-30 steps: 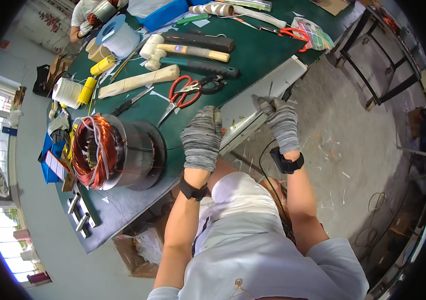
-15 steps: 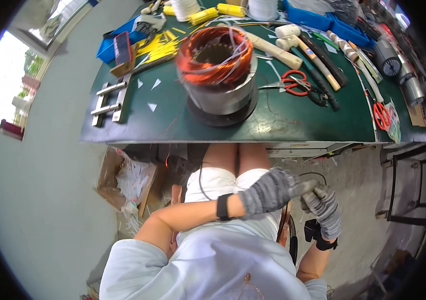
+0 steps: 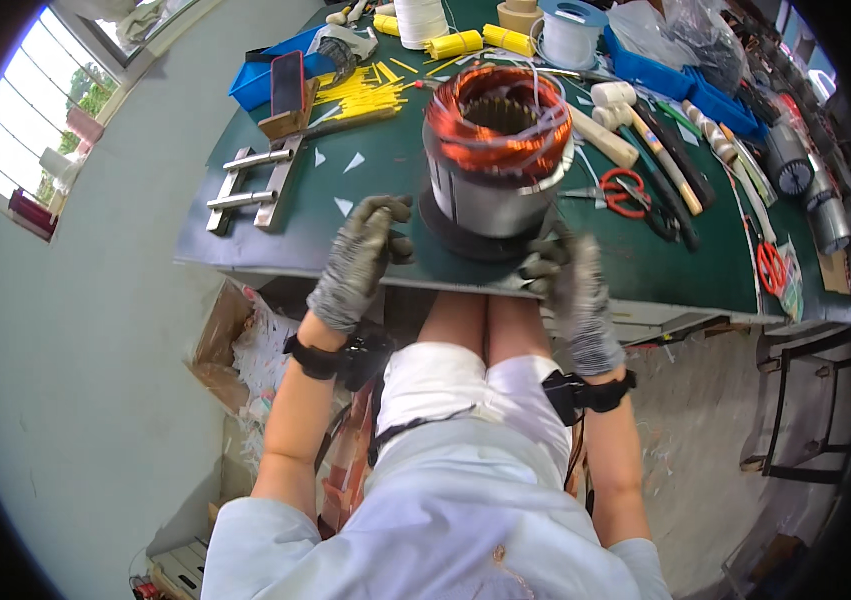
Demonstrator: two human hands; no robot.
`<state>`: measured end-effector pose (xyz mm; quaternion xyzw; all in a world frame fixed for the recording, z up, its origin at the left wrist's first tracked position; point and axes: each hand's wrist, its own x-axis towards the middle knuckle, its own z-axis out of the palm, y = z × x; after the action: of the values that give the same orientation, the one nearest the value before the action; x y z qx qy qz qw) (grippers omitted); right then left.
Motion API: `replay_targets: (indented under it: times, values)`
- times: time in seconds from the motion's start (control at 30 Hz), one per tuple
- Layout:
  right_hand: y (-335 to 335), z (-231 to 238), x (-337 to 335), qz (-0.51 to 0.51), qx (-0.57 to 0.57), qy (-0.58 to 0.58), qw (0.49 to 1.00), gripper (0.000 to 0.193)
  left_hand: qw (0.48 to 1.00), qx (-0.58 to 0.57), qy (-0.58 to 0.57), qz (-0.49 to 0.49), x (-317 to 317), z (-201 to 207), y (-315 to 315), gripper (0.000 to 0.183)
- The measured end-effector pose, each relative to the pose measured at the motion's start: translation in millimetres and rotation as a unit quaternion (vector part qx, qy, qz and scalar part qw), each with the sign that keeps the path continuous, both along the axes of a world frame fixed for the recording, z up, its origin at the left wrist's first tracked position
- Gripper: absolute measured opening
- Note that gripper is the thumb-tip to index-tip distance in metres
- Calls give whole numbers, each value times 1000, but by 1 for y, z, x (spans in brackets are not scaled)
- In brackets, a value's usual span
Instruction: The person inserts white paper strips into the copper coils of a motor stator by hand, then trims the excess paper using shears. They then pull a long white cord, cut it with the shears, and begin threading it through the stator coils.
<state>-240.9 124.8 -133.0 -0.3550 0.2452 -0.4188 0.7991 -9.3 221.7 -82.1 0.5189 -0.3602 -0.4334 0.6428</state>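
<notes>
A motor stator (image 3: 494, 205) with a silver metal body stands upright on a dark round base at the table's front. Orange-red copper windings (image 3: 466, 140) bulge from its top, with pale cord tied around them. My left hand (image 3: 361, 260), in a grey knit glove, hovers over the table edge to the left of the stator. Its fingers are loosely bent and apart, with nothing visible in them. To the right of the stator's base is my right hand (image 3: 578, 290), gloved alike and blurred by motion. Its fingers look spread, and no held thing shows.
Scissors (image 3: 626, 192), mallets (image 3: 614, 105) and other hand tools lie right of the stator. On the left are a metal frame (image 3: 246, 195), a phone (image 3: 288, 82) on a stand and yellow strips (image 3: 361, 97). Blue bins (image 3: 646, 62) and thread spools (image 3: 573, 38) stand behind.
My hands were together at the right above my lap; they have parted and moved forward to either side of the stator. The view has shifted, so the table appears farther right.
</notes>
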Motion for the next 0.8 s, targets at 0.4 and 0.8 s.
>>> replay_targets:
  times: [0.4,0.8]
  values:
    - [-164,63,40,263,60,-29,963,52,969,138,123,-166,79,63,-123,25]
    - [-166,152,-151,-239,250,-230,910,18,940,212,-26,266,165,152,-48,18]
